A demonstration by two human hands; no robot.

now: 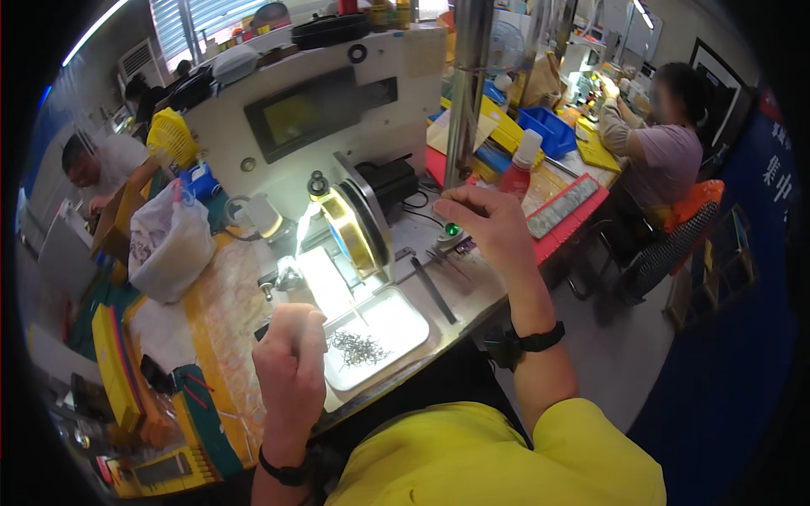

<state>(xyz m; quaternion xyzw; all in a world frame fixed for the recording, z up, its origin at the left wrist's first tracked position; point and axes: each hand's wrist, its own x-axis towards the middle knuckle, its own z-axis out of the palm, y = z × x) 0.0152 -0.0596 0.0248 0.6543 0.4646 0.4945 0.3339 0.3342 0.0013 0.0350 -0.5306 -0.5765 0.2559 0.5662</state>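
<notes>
Thin dark metal pieces, too many and too tangled to count, lie in one loose heap in one shallow white rectangular tray on the bench, between the two hands and nearer the left. From the far left, one seated person in a white top bends forward. Next come one yellow perforated plastic basket and, below it, one bulging white plastic bag. One bare left hand, with one black wristband, is curled into a fist just beside the tray; one small dark piece shows at its left edge, and I cannot tell whether the hand grips it. Behind the tray stands one large pale machine panel with one dark-framed rectangular screen; in front of it is one brightly lit gold-rimmed wheel. One straight black bar lies right of the tray. One bare right hand, wearing one black wristband, is raised above the bench edge, thumb and fingers drawn together; whether they pinch anything I cannot tell. Beyond it are one red bottle with a white cap, one blue plastic bin and, at far right, one seated person in a pale purple top
</notes>
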